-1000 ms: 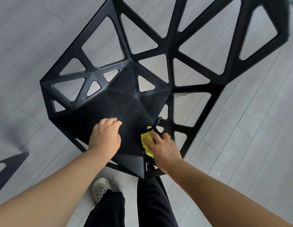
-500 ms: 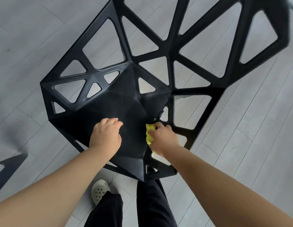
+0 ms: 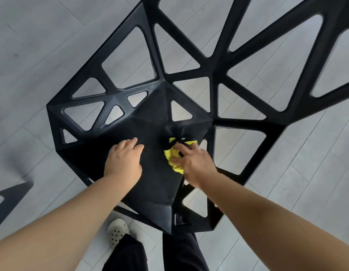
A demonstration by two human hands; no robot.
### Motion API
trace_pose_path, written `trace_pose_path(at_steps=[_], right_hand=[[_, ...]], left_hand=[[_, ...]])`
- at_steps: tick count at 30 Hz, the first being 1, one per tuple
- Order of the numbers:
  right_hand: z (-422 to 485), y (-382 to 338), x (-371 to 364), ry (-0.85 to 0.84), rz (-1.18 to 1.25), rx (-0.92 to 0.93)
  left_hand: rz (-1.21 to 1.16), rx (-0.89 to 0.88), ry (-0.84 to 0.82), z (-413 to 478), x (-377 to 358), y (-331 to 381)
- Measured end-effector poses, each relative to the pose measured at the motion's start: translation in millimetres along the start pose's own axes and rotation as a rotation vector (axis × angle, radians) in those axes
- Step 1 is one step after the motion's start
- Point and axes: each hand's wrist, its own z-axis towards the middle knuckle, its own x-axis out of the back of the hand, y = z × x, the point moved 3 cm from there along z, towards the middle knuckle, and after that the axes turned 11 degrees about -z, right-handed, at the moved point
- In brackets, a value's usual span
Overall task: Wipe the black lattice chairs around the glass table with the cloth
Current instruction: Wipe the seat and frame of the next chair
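A black lattice chair fills the middle of the view, seen from above, its backrest stretching to the upper right. My right hand grips a bunched yellow cloth with a black edge and presses it on the right part of the solid seat. My left hand rests on the seat's left part with its fingers curled down, holding nothing. The cloth is partly hidden under my right fingers.
Grey plank floor lies all around the chair. A corner of another black chair shows at the left edge. My legs in black trousers and a beige clog stand just in front of the seat.
My right hand has slid the cloth up and leftward from the seat's right edge onto the seat panel. The left hand has stayed in place.
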Motion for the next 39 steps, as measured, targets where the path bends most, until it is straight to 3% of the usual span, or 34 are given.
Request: trace_pose_path(at_steps=[6, 10, 15, 18, 21, 28, 30, 32, 35, 39], right_hand=[[33.1, 66.0, 39.8, 0.104, -0.212, -0.396], [28.7, 70.1, 30.1, 0.037, -0.176, -0.394], [24.8, 51.2, 33.4, -0.102, 0.115, -0.460], [46.3, 54.1, 63.6, 0.019, 0.337, -0.457], [91.6, 59.6, 94.7, 0.221, 0.330, -0.327], [138.3, 17.5, 76.4, 0.061, 0.408, -0.230], [134.8, 5.8, 79.2, 0.061, 0.591, -0.122], [135.0, 5.2, 92.2, 0.190, 0.883, -0.188], [143.8, 7.9, 104.1, 0.375, 0.792, -0.351], [158.8, -23.3, 98.1, 0.191, 0.703, -0.503]], left_hand=[[0.125, 0.051, -0.055, 16.4, 7.3, -10.8], [0.156, 0.060, -0.072, 24.3, 7.9, -15.4], [0.122, 0.068, -0.064, 26.2, 14.4, -18.6], [0.109, 0.066, -0.015, 27.7, 25.0, -22.1], [0.107, 0.082, 0.043, 28.3, 34.5, -29.7], [0.085, 0.169, 0.126, 21.7, 45.4, -59.2], [0.035, 0.204, 0.159, 15.7, 48.6, -68.5], [-0.015, 0.235, 0.230, 9.2, 53.6, -78.5], [-0.091, 0.300, 0.354, 2.1, 61.6, -96.4], [-0.175, 0.411, 0.350, 2.7, 67.1, -127.9]])
